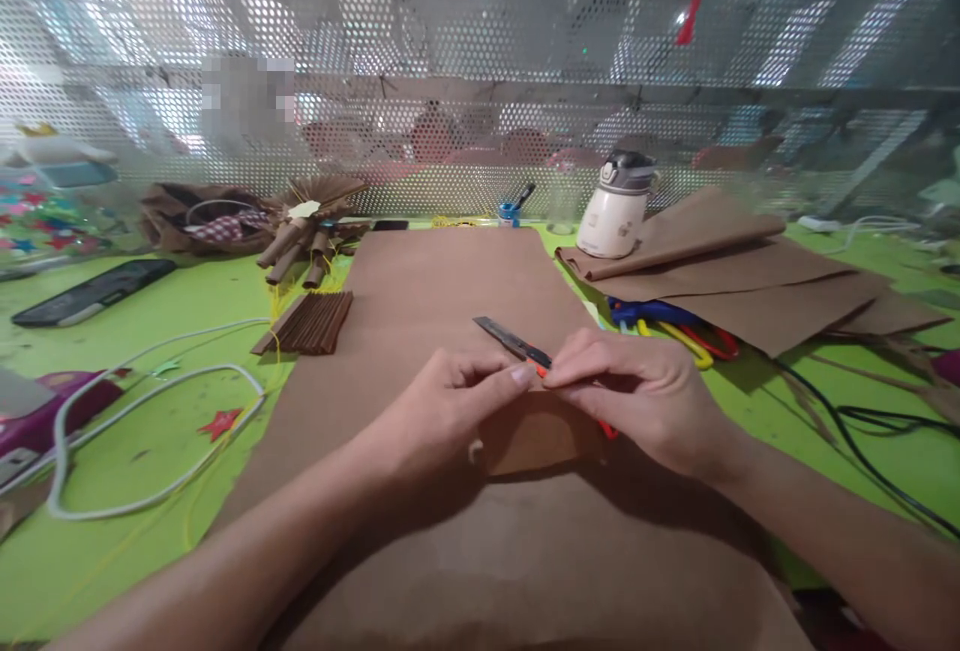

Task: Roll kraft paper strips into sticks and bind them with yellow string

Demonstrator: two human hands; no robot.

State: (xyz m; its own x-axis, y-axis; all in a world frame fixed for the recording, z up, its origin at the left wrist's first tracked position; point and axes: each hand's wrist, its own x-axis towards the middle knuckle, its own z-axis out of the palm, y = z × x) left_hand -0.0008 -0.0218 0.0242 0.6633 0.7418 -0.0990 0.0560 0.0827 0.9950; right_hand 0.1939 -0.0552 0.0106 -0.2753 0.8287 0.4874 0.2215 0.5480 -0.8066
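Observation:
A small piece of brown paper [536,436] hangs between my hands. My left hand [461,396] pinches its upper edge, thumb on top. Close to it, my right hand [637,391] pinches the same edge between thumb and fingers. Just beyond the fingertips a utility knife [504,336] shows its blade, pointing away to the left. Orange-red parts of its handle show around my right fingers; whether it lies on the sheet or is also held I cannot tell. Under everything spreads a long brown paper sheet [450,276].
Left of the sheet are a pleated brown paper piece [315,323], paper rolls [300,236], a phone [94,291] and a white cable [161,506]. On the right are scissors [667,316], paper sheets [757,286], a white bottle [616,211] and a black cable [847,446].

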